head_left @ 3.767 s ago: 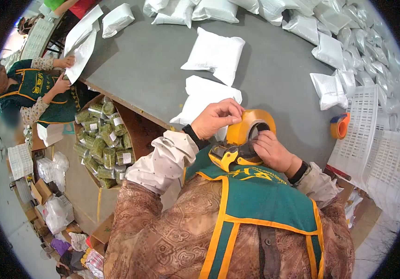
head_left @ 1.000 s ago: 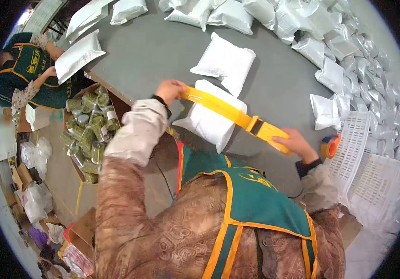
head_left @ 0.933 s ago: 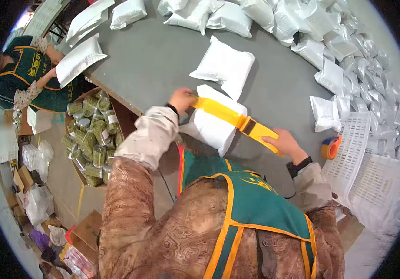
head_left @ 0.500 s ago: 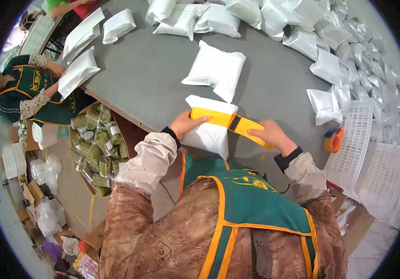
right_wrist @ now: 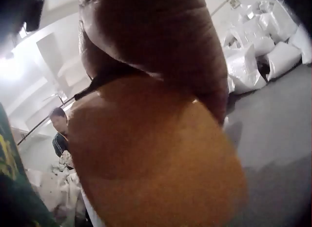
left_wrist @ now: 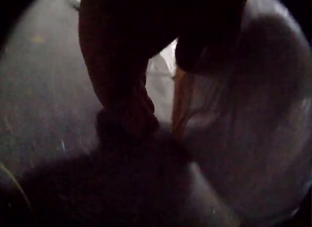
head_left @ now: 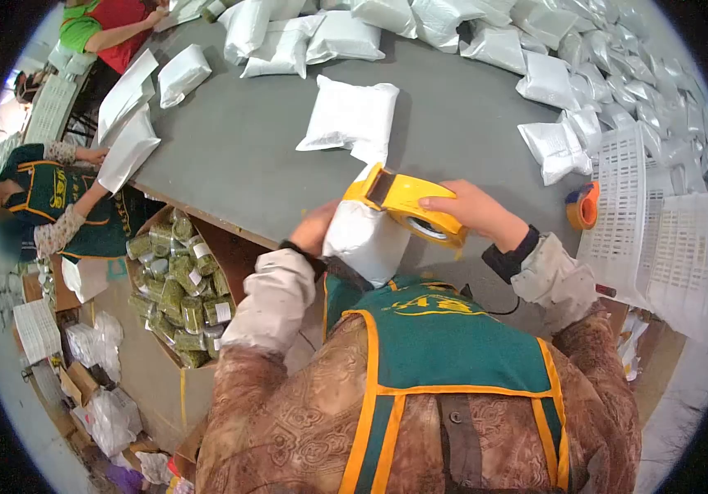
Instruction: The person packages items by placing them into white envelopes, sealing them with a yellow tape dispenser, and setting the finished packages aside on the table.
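Note:
A white plastic-wrapped parcel [head_left: 364,243] stands tilted at the table's near edge, with yellow tape [head_left: 357,192] across its upper part. At its left side is my left hand [head_left: 314,228], which holds it, the fingers partly hidden behind the parcel. My left hand [left_wrist: 119,75] shows dark and bent in the left wrist view. My right hand [head_left: 481,212] grips a yellow tape dispenser [head_left: 407,196], its cutter end right at the parcel's top and its roll facing me. In the right wrist view the tape roll [right_wrist: 156,149] fills the middle below my right hand [right_wrist: 161,36].
Another white parcel [head_left: 350,117] lies just beyond. Many more parcels [head_left: 345,37] line the far side. At right are an orange tape roll [head_left: 586,206] and white baskets [head_left: 617,214]. A carton of green-filled jars [head_left: 179,300] and a person [head_left: 58,198] are at left.
The tape stretched between my hands has come down onto the parcel. My left hand has shifted to the parcel's side. The dispenser has moved left to the parcel and turned over.

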`<state>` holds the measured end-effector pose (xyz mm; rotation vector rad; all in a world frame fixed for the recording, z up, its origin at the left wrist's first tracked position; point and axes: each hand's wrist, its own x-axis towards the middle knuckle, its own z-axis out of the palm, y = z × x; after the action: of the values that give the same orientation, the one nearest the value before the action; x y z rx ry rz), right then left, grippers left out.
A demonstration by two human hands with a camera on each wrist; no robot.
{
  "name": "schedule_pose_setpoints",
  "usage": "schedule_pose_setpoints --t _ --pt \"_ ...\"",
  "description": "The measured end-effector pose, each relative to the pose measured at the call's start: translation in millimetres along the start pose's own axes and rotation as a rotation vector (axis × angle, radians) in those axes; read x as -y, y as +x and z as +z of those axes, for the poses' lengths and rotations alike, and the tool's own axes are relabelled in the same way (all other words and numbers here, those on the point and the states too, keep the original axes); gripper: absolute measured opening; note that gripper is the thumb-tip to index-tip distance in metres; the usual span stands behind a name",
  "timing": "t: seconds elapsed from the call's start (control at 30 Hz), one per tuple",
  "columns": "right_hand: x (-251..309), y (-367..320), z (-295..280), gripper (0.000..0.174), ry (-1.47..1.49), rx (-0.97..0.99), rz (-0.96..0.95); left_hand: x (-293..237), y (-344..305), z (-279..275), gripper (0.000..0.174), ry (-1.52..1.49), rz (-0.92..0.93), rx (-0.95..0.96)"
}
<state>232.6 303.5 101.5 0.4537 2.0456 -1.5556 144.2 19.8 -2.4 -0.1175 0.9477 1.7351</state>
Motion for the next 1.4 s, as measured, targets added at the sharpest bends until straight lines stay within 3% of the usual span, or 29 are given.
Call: schedule_pose_setpoints --t 0.03,0.13,0.23,0.27,0.37,0.47,0.53,0.6,0.67,0.77,0.9,1.13,1.4 --pt "6.2 2.1 1.2 0.052 -0.024 0.003 -0.014 -13.0 -8.1 -1.2 0.056 -0.239 -0.019 0.07" --pt "11.5 1.3 13.6 0.054 -0.154 0.033 -0.05 -26.8 -16.4 -16.4 0.069 0.74 0.073 -0.113" --pt "17.2 7.1 19.1 0.058 -0.384 0.047 -0.103 -35.0 -11.9 35.8 0.076 1.298 0.089 -0.045" --pt "21.6 5.4 21.7 0.059 -0.398 0.036 -0.091 -21.1 -0.1 27.3 0.076 1.458 0.036 -0.243" --pt "9.8 -12.5 15.9 0.06 -0.432 0.048 -0.131 -0.6 8.6 -13.2 0.076 1.105 0.157 -0.22" --pt "-21.1 -55.2 -11.2 0.06 -0.425 0.064 -0.178 2.7 4.0 -20.4 0.081 1.062 0.098 -0.296" --pt "-63.7 -83.1 -40.2 0.059 -0.407 -0.004 -0.045 -3.4 -6.8 -5.1 0.083 0.951 0.021 -0.353" --pt "-86.4 -97.4 -57.6 0.059 -0.459 -0.004 0.044 -2.7 -7.1 -9.0 0.081 0.71 -0.011 -0.294" --pt "-107.0 -102.0 -51.5 0.06 -0.52 -0.016 0.124 2.9 -7.1 -1.9 0.07 0.632 -0.072 -0.235" --pt "-104.1 -64.2 -26.0 0.059 -0.681 -0.062 0.184 28.7 5.5 -19.8 0.058 0.283 -0.215 -0.232" --pt "-67.9 -40.6 10.1 0.051 -0.856 -0.037 0.203 44.9 0.0 -35.7 0.054 0.24 -0.226 -0.248" --pt "-35.0 -37.6 40.3 0.029 -1.114 0.028 0.062 59.2 -11.0 -47.8 0.053 0.232 -0.201 -0.157" --pt "-53.2 -48.6 52.0 0.024 -1.133 -0.031 -0.056 74.3 -17.2 -60.2 0.056 0.253 -0.153 -0.109"
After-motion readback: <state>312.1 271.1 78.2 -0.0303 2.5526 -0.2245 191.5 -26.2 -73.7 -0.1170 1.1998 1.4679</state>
